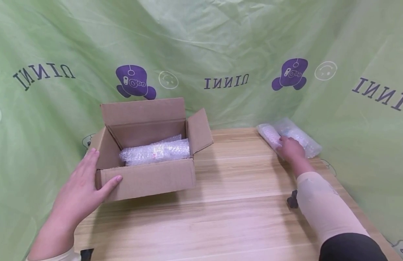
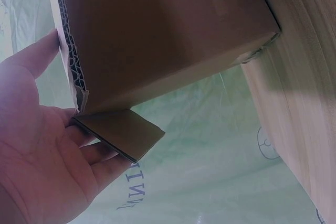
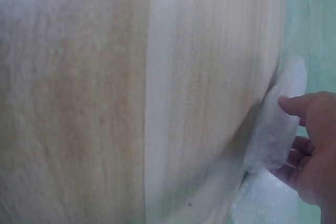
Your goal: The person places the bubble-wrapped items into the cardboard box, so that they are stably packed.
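An open cardboard box (image 1: 152, 177) stands at the left of the table, with bubble-wrapped packages (image 1: 170, 150) inside. My left hand (image 1: 79, 190) grips its near left corner, thumb on the front panel and fingers along the left side. Up close in the left wrist view, the fingers lie behind a small side flap (image 2: 123, 132). At the table's far right, my right hand (image 1: 291, 149) holds a slim bubble-wrapped package (image 1: 270, 135). In the right wrist view the thumb presses one face of that package (image 3: 275, 129), with the other fingers behind it.
A larger bubble-wrapped package (image 1: 310, 143) lies beside the right hand at the table's far right corner. The wooden table (image 1: 221, 214) reaches to a green printed curtain (image 1: 227, 43) behind and at the sides. A black clamp-like piece (image 1: 293, 199) shows by the right forearm.
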The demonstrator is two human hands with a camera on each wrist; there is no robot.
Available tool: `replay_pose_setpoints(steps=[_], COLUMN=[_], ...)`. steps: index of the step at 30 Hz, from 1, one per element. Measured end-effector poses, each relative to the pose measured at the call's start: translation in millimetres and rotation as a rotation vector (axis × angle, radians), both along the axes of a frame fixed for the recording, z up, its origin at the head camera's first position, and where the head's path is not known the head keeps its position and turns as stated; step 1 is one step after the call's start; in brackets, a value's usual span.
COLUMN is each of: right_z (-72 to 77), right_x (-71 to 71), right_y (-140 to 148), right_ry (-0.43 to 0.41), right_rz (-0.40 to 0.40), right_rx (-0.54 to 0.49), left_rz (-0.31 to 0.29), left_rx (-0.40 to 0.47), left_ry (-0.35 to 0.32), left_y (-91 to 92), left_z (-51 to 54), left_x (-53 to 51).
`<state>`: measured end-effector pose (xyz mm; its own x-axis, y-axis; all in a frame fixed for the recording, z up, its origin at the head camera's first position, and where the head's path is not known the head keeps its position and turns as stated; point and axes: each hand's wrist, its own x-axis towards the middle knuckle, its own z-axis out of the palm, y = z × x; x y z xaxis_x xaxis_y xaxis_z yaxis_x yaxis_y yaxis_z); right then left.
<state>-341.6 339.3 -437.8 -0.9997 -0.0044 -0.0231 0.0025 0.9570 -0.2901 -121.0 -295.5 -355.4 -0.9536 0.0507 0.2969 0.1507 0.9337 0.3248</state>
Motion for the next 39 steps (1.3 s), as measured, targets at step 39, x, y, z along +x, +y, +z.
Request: replay_pose_setpoints(steps=[39], right_z=[167.2], right_x=[35.0], right_y=[-139.6], right_ry=[0.353], right_rz=[0.397], right_rx=[-0.088], left_rz=[-0.006], left_rx=[0.017], left_ry=[-0.005], left_y=[-2.1], left_z=[-3.1], left_x=[-1.8])
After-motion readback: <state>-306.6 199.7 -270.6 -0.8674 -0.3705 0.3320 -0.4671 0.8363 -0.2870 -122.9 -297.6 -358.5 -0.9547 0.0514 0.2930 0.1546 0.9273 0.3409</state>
